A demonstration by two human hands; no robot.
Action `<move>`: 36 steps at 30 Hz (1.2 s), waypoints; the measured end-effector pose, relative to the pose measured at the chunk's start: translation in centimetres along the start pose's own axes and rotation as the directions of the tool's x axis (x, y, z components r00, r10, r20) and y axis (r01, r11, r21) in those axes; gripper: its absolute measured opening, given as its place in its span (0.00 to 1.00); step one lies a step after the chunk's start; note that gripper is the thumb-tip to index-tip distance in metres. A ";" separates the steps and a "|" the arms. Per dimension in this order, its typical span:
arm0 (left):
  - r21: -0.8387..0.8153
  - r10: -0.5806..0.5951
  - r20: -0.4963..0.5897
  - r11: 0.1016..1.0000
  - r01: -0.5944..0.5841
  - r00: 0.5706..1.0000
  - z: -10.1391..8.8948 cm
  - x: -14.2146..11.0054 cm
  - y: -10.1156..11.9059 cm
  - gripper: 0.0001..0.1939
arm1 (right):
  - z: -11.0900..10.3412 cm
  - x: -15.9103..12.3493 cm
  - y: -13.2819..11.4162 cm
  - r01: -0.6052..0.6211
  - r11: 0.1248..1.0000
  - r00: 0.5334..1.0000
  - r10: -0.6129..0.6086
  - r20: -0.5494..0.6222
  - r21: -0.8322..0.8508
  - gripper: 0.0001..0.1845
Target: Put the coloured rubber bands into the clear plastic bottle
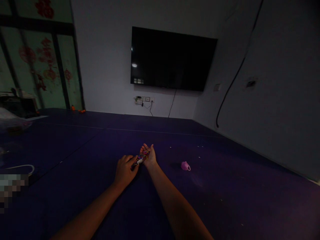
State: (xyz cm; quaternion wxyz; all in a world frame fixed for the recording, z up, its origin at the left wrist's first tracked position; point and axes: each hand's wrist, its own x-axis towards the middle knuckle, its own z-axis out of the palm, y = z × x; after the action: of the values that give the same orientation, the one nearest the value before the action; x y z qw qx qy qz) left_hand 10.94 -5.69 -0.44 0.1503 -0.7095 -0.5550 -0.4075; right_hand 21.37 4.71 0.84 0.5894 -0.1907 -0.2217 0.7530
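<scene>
Both my arms reach out over a dark purple floor mat. My right hand lies palm up with the fingers spread. Across its palm rests one end of a small multicoloured strip, too dim to name. My left hand is curled, its fingers pinching the near end of that strip. A small pink cup-like toy lies on the mat a little to the right of my right hand, touched by neither hand.
A large black TV hangs on the white far wall above a socket strip with cables. Glass doors with red decorations stand at left. Small orange objects lie by the far mat edge. A white cable lies at left.
</scene>
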 end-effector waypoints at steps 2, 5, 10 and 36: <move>0.011 -0.003 -0.001 1.000 0.003 1.000 -0.1 0.0 0.1 0.16 | 0.5 -0.5 -0.1 -0.032 0.999 0.995 0.034 -0.089 0.027 0.26; 0.010 0.003 0.002 1.000 -0.003 1.000 -0.2 0.0 0.2 0.16 | 1.3 -1.0 -0.3 -0.031 0.999 0.986 0.029 -0.165 -0.011 0.24; -0.045 0.047 -0.006 0.998 -0.047 0.999 -0.1 0.0 0.1 0.16 | 1.2 -1.1 -0.4 0.012 0.996 0.975 -0.033 -0.220 -0.093 0.22; -0.079 -0.015 -0.102 0.997 0.007 0.995 0.3 0.0 -0.4 0.16 | 2.0 -1.2 -0.1 0.185 0.969 0.982 -0.177 0.063 -0.162 0.10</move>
State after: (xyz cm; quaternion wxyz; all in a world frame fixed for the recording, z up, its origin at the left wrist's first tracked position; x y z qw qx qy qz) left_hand 10.73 -5.39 -0.76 0.1484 -0.6898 -0.5341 -0.4657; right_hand 20.63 3.30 2.61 0.6322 -0.2002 -0.3147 0.6791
